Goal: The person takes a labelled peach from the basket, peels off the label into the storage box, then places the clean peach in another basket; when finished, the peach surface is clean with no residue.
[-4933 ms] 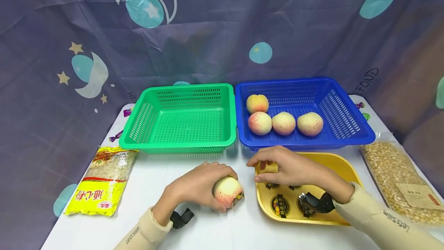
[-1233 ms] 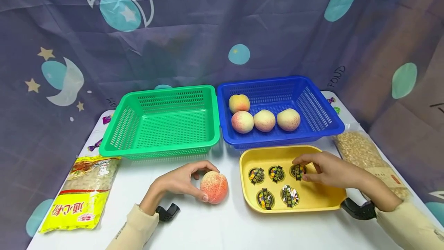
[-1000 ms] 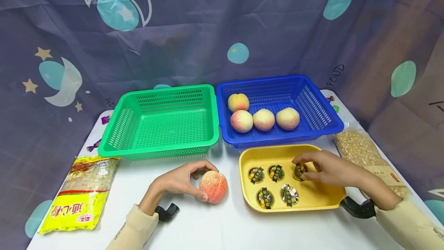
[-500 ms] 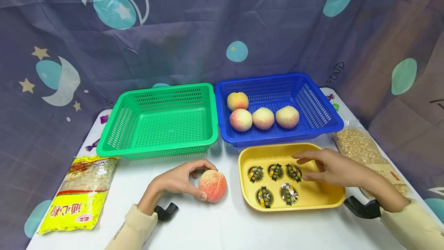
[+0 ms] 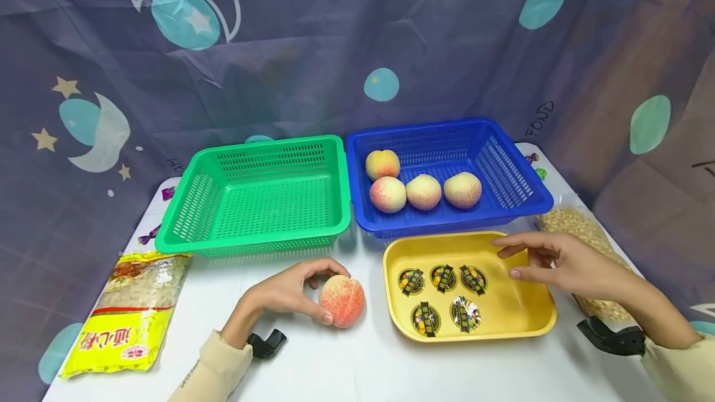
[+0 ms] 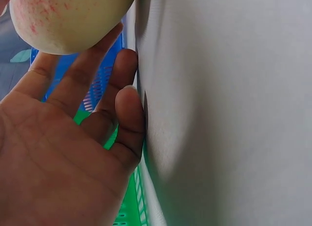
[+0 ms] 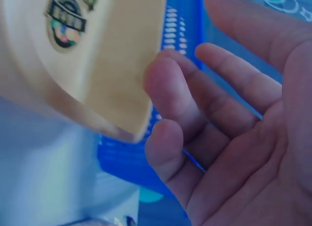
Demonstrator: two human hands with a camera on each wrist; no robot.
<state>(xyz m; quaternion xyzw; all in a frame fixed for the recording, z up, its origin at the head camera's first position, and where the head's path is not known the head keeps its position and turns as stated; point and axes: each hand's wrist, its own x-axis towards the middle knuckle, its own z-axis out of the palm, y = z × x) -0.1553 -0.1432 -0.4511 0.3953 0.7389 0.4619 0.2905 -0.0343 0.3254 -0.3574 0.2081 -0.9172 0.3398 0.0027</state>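
On the white table, my left hand (image 5: pixel 290 287) holds a red-and-cream peach (image 5: pixel 342 301) between thumb and fingers. In the left wrist view the pale underside of that peach (image 6: pixel 68 21) rests against the fingertips. Loosely bent and holding nothing, my right hand (image 5: pixel 570 262) hovers over the right end of a yellow tray (image 5: pixel 511 321). Several round black fruit stickers (image 5: pixel 473 280) lie on the tray's floor, left of that hand. The right wrist view shows the right hand's fingers (image 7: pixel 168 87) apart from the tray's rim.
Behind the tray stands a blue basket (image 5: pixel 519 211) with several peaches (image 5: pixel 423 192) at its left side. A green basket (image 5: pixel 251 245) adjoins it. A yellow pasta bag (image 5: pixel 117 327) lies at left, a bag of grain (image 5: pixel 575 228) at right. A dark curtain hangs behind.
The right hand has come away from a sticker in the tray and moved right. That sticker stays in the tray. Since the oldest frame, the left hand's peach has been turned, its sticker now unseen.
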